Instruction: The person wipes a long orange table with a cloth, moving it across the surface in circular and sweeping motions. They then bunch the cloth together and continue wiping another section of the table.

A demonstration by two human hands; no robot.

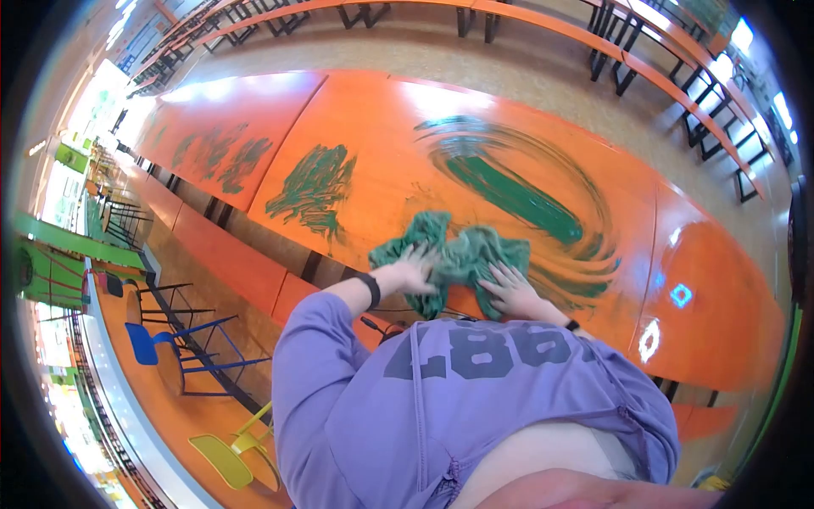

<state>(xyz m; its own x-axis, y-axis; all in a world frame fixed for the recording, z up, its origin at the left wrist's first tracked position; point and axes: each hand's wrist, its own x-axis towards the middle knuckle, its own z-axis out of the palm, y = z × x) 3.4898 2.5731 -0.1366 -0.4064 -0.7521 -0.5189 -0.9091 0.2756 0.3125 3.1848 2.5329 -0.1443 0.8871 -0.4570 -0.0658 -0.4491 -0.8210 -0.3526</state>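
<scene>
A bunched green cloth (486,252) lies on the orange tabletop (373,182) just in front of my body. My left hand (415,270) rests on its left part with the fingers spread. On the right part, my right hand (513,291) presses down with its fingers stretched out and apart. Ahead and to the right of the cloth, a thick green smear (513,197) sits inside curved swirls of thin green streaks. Another patch of green smears (314,188) marks the table to the left, beyond my left hand.
Fainter dark smears (222,155) mark the far left table section. A long orange bench (216,246) runs along the near side. More orange tables and benches (543,24) stand across the floor. Blue (154,344) and yellow (222,458) chairs are at the lower left.
</scene>
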